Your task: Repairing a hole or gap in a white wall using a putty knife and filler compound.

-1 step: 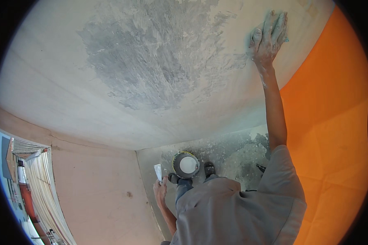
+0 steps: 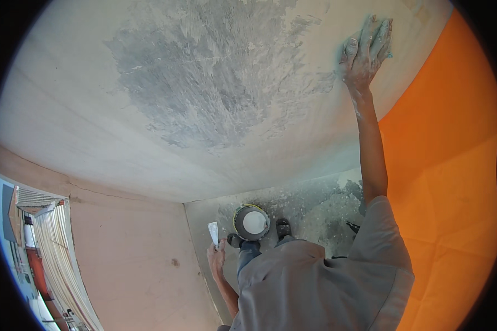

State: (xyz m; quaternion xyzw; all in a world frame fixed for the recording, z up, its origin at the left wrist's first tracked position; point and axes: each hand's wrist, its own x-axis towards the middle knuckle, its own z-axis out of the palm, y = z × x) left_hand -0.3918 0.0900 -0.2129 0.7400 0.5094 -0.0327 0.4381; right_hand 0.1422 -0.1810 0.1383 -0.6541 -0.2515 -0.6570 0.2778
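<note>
My right hand [image 2: 363,63], coated in pale dust, presses against the wall at the upper right, its fingers stretched upward and the thumb apart. A small teal edge [image 2: 390,55] shows beside the fingers; whatever lies beneath the palm is hidden. To its left spreads a rough grey patch [image 2: 204,71] on the pale wall [image 2: 94,110]. Low down, my left hand [image 2: 216,257] is closed around the handle of a putty knife [image 2: 213,233], whose broad light blade points up. Just right of the blade, a dark bucket [image 2: 239,229] with a yellow rim holds white material.
The bucket stands on the spattered floor [image 2: 315,215] by my shoes [image 2: 283,227]. An orange sheet [image 2: 442,182] hangs along the right side. A pinkish side wall [image 2: 132,248] stands at the left, with an opening and pale curtain [image 2: 58,243] beyond it.
My right hand has shifted slightly to the right along the wall, and the teal edge has moved with it. My left hand and the putty knife look unmoved.
</note>
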